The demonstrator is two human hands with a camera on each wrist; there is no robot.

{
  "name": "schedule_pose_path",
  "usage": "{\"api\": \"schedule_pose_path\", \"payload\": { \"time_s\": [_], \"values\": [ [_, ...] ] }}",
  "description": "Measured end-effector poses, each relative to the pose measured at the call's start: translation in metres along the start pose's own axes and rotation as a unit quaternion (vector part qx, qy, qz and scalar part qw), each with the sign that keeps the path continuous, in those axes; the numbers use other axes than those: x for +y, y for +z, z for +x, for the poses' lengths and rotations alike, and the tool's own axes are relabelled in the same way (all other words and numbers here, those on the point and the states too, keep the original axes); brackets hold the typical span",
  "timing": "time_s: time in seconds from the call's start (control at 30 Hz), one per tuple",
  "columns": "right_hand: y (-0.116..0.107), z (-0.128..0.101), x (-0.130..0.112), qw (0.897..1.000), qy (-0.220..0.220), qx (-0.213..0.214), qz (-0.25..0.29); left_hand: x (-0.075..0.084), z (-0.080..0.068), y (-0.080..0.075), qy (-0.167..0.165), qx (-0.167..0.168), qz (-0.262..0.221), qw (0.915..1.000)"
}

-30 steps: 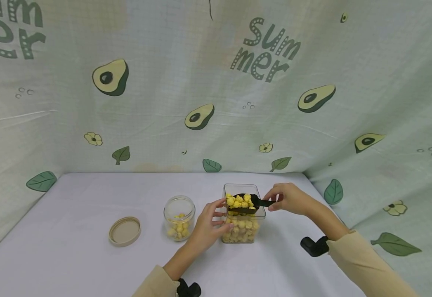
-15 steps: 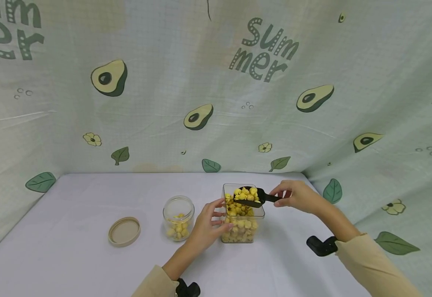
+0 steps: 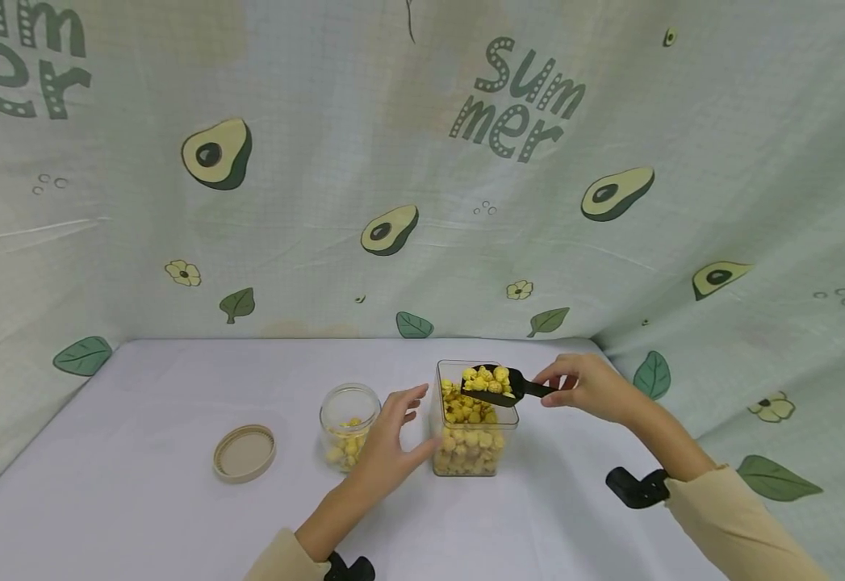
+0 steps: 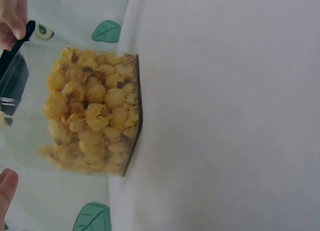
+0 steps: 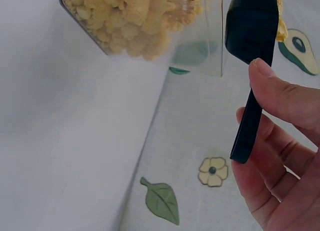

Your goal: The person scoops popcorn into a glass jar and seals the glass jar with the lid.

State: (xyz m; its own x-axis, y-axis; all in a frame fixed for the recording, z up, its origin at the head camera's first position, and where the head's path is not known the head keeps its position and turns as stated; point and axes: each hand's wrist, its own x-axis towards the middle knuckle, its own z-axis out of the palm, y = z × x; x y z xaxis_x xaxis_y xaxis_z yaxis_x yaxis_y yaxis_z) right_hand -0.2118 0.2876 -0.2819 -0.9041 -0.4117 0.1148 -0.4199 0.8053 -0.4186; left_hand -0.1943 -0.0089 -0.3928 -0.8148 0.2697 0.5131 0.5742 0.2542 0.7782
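Note:
My right hand (image 3: 591, 389) pinches the handle of a black scoop (image 5: 252, 28) between thumb and fingers. Yellow popcorn (image 3: 487, 379) fills the scoop, which is over the mouth of a clear square container (image 3: 440, 403). That container holds more popcorn (image 4: 92, 106), seen through its wall in both wrist views. To its left my left hand (image 3: 386, 448) is spread, thumb apart from the fingers, holding nothing. A round glass jar (image 3: 331, 424) with some popcorn at its bottom stands behind the left hand and is partly covered by it.
A round beige lid (image 3: 244, 453) lies on the white table (image 3: 139, 500) left of the jar. A cloth (image 3: 284, 177) printed with avocados and leaves hangs behind the table and along its sides.
My left hand has let go of the square container and moved left toward the jar. The loaded scoop has risen out of the container's popcorn and shifted slightly right.

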Motion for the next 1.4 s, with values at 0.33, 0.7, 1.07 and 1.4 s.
{"api": "schedule_pose_path", "payload": {
  "time_s": [0.33, 0.7, 1.07, 1.4],
  "values": [
    [-0.001, -0.006, 0.001, 1.000, -0.001, 0.009, 0.002, 0.000, -0.003, -0.061, 0.105, 0.076, 0.136, 0.9822],
    [0.000, -0.009, -0.001, 1.000, -0.001, 0.020, -0.009, -0.034, -0.018, -0.107, 0.004, 0.061, 0.122, 0.9907],
    [0.001, -0.009, -0.007, 1.000, -0.002, 0.023, -0.009, -0.059, -0.027, -0.112, -0.136, -0.014, 0.006, 0.9907],
    [0.001, -0.007, -0.011, 0.999, -0.011, 0.030, -0.011, -0.071, -0.029, -0.110, -0.132, -0.040, -0.041, 0.9895]
  ]
}}
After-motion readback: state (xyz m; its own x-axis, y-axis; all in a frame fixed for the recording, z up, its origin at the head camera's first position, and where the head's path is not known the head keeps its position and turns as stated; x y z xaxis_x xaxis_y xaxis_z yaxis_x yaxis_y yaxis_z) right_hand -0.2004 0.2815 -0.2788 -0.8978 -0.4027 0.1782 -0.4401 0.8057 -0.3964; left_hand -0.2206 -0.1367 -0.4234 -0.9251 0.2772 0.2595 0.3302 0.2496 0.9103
